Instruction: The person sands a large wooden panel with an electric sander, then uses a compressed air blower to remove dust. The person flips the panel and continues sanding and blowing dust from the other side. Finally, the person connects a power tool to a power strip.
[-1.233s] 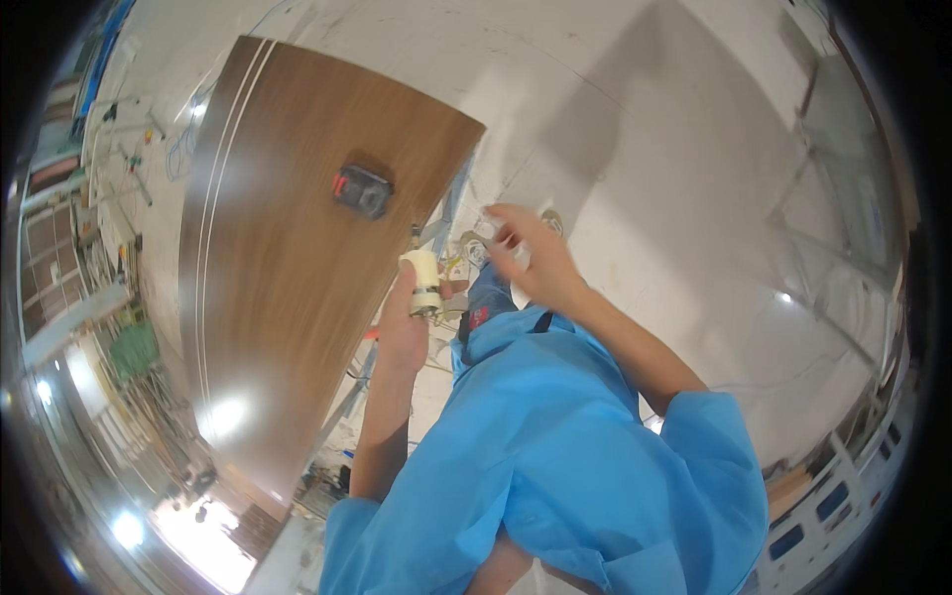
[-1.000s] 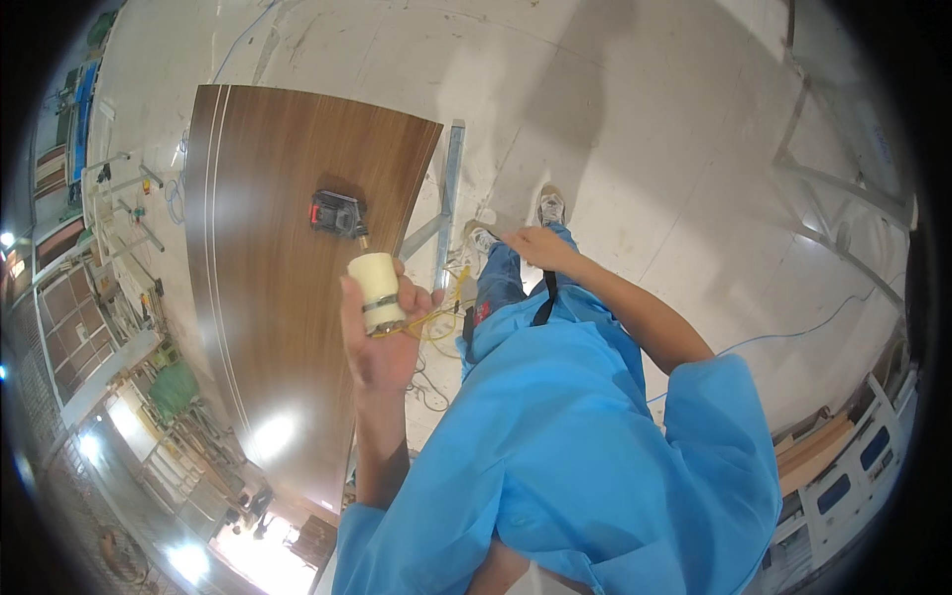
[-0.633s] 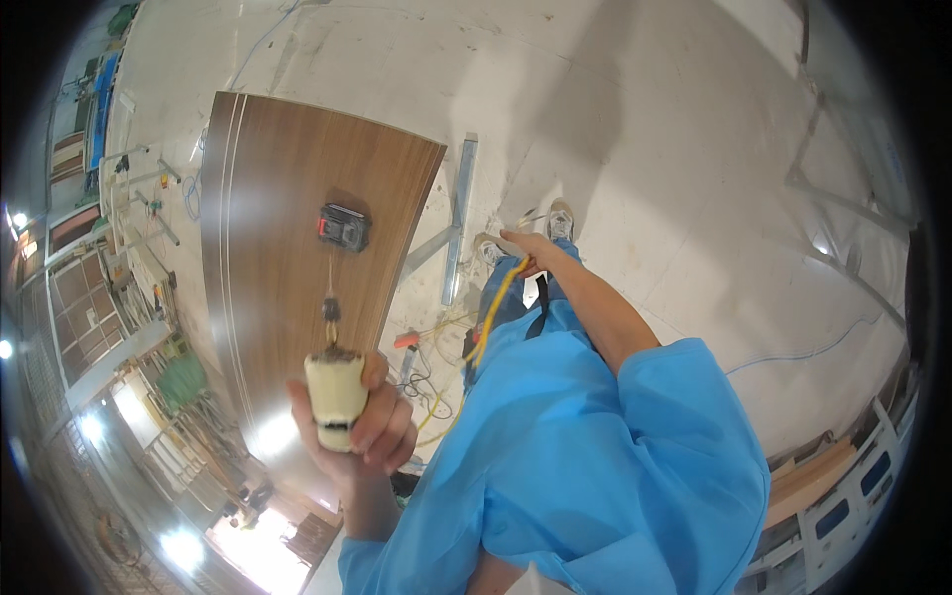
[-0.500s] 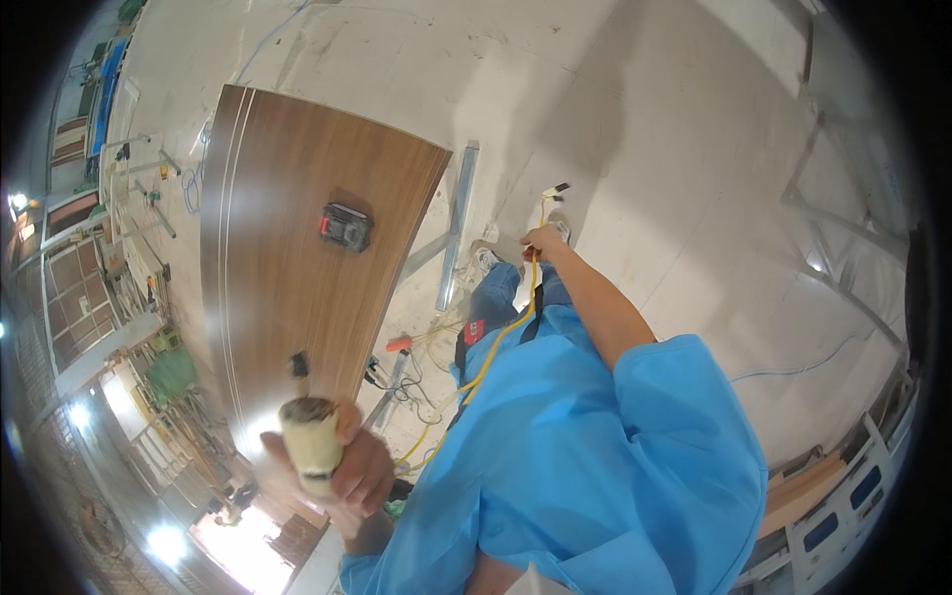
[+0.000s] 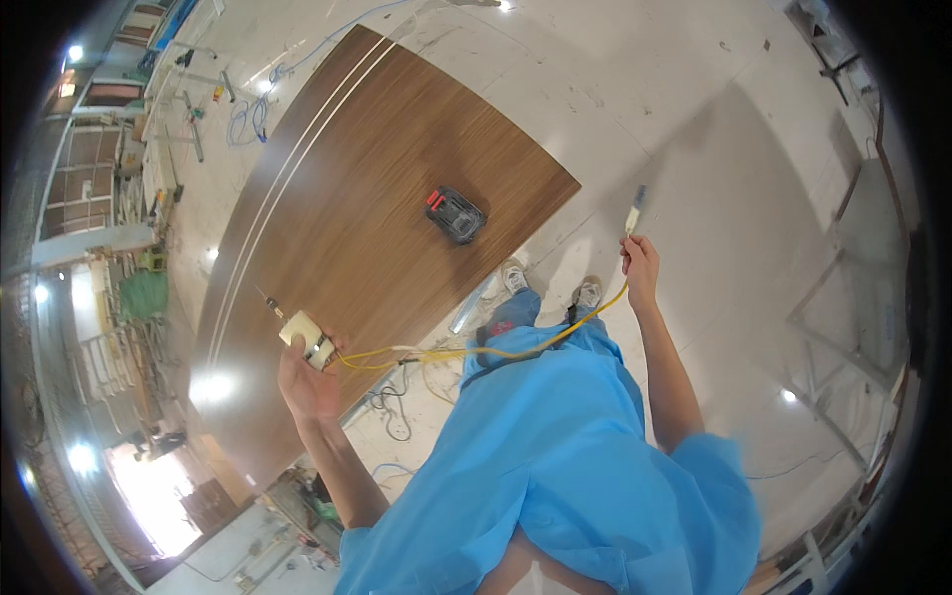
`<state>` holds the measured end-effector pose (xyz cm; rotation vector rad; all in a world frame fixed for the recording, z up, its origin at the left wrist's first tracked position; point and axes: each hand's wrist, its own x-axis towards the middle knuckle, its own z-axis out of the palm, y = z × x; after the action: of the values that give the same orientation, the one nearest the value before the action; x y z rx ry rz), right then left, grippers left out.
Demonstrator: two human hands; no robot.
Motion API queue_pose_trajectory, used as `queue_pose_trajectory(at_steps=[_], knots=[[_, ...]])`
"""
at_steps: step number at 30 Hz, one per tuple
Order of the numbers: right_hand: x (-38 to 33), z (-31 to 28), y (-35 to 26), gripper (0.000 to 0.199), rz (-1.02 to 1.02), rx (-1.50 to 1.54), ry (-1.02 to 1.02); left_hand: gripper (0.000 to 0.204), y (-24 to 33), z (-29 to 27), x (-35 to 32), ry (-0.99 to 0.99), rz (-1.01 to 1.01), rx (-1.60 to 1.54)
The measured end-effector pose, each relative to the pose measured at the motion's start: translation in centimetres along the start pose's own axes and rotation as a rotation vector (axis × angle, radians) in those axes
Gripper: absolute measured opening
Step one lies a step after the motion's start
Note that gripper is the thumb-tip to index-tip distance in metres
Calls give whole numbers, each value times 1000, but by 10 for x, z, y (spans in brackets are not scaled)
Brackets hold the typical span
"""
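Note:
My left hand [image 5: 313,385] is closed around a cream-coloured boxy device [image 5: 309,339] over the brown wood-grain board. A dark fitting with a thin pointed tip sticks out of the device's far end. From its other side a yellow cable [image 5: 526,352] runs in front of my blue clothing to my right hand [image 5: 641,270]. That hand is raised at the right, its fingers pinching a slim cream-coloured cable end [image 5: 633,213] with a dark grey tip. What the device is I cannot make out.
A black battery pack with a red button [image 5: 456,214] lies on the large wood-grain board [image 5: 337,198]. Dark cables [image 5: 392,402] lie on the floor beside the board. Blue cable [image 5: 248,119] is coiled farther off. Metal frames [image 5: 843,307] stand at the right.
My right hand has moved right and up with the cable end, stretching the yellow cable across my front. My left hand now holds the device turned and steadier. The view has shifted.

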<state>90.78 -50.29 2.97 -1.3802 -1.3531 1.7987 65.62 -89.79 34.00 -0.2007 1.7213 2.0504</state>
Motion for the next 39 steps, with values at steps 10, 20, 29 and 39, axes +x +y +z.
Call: queue_pose_trajectory(at_steps=[10, 20, 29, 39], knots=[[-95, 94, -96, 35, -352, -349, -83, 17, -70, -54, 134, 10, -246, -11], [-100, 158, -124, 41, 146, 458, -897, 28, -103, 96, 128, -373, -389, -151], [-115, 178, -116, 36, 175, 468, -901, 21, -116, 118, 119, -393, -335, -169], [-127, 180, -125, 33, -56, 391, -632, 11, -129, 119, 116, -355, -275, -154]])
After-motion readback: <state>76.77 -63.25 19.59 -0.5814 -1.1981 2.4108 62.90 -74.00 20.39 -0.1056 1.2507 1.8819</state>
